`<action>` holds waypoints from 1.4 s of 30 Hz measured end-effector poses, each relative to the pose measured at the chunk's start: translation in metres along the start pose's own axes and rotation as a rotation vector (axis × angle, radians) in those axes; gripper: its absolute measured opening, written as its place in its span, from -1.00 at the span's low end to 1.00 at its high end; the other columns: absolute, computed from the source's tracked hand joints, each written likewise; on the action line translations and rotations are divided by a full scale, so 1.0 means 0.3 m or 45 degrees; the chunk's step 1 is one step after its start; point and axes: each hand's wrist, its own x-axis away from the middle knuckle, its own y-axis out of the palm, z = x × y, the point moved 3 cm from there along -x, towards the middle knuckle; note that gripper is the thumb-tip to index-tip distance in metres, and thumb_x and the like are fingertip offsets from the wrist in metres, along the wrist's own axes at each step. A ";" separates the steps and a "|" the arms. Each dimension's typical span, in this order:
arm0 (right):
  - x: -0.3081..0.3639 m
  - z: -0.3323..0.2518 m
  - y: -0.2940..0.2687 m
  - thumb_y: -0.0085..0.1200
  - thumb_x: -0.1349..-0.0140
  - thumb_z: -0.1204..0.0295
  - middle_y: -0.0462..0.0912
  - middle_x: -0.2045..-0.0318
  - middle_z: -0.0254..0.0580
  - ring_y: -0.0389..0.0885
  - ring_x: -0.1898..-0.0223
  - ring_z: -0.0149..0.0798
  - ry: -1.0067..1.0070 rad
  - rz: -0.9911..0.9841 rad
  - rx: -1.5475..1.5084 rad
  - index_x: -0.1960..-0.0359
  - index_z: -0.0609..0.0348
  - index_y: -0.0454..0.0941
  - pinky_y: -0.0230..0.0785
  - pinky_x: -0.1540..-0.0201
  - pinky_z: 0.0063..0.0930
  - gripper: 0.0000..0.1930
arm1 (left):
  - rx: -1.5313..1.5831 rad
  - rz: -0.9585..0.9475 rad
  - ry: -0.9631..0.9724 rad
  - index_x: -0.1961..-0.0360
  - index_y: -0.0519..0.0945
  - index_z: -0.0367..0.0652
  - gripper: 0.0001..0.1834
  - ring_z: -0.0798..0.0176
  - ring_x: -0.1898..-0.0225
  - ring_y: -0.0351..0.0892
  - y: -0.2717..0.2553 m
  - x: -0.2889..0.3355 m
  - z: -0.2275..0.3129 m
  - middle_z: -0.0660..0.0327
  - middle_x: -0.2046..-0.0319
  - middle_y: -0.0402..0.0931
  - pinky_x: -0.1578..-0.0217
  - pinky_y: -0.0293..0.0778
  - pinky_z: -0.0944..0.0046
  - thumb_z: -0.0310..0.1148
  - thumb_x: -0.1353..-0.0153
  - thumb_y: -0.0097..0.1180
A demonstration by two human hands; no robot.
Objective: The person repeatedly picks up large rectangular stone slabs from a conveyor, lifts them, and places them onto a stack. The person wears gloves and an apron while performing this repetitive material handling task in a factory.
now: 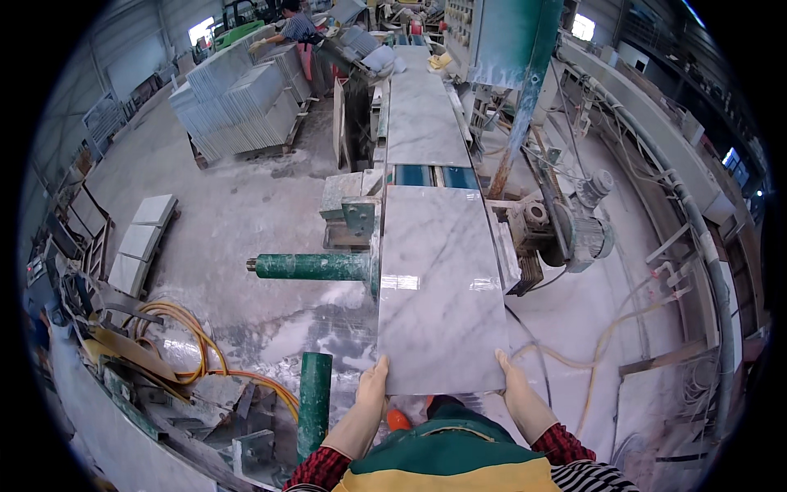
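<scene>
A grey-white marble slab lies flat on the machine's conveyor line in front of me. My left hand grips its near left corner and my right hand grips its near right corner, both with fingers along the near edge. Farther along the line lies a second marble slab, with blue belt sections showing in the gap between the two.
A green roller bar juts left from the line and a green post stands near my left arm. Orange hoses lie on the wet floor at left. A motor sits to the right. Stacked slabs and another person are far back.
</scene>
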 end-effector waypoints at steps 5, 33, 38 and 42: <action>-0.105 -0.114 0.059 0.20 -0.46 -0.05 0.77 0.02 -0.18 0.82 0.19 -0.15 0.032 0.025 0.059 -0.22 0.11 0.60 0.70 0.40 -0.25 -0.46 | -0.001 0.121 0.011 -0.21 0.61 -0.30 -0.51 0.24 0.01 0.73 0.048 -0.129 0.042 0.11 -0.04 0.70 0.05 0.68 0.21 -0.07 -0.54 0.15; -0.399 -0.166 0.104 0.27 -0.46 0.08 0.74 -0.01 -0.01 0.72 0.02 -0.18 -0.140 0.080 0.128 -0.11 0.51 0.65 0.56 -0.10 -0.32 -0.42 | -0.266 0.465 -0.159 0.04 0.71 -0.19 -0.61 0.44 0.32 0.60 0.199 -0.297 0.219 0.32 0.26 0.70 0.30 0.50 0.37 -0.04 -0.55 0.15; -0.525 -0.041 0.031 0.15 -0.55 0.13 0.73 -0.02 -0.04 0.72 0.00 -0.21 -0.218 -0.049 0.047 -0.14 0.48 0.62 0.58 -0.12 -0.31 -0.49 | -0.195 0.380 -0.110 0.06 0.70 -0.17 -0.66 0.44 0.27 0.61 0.160 -0.329 0.176 0.32 0.24 0.70 0.21 0.54 0.36 -0.08 -0.56 0.16; -0.529 -0.061 0.030 0.21 -0.51 0.13 0.73 -0.05 -0.02 0.69 -0.04 -0.21 -0.207 -0.022 0.060 -0.14 0.50 0.64 0.53 -0.16 -0.33 -0.47 | -0.212 0.390 -0.150 0.07 0.70 -0.17 -0.66 0.44 0.25 0.61 0.180 -0.329 0.190 0.31 0.22 0.71 0.17 0.54 0.36 -0.08 -0.55 0.18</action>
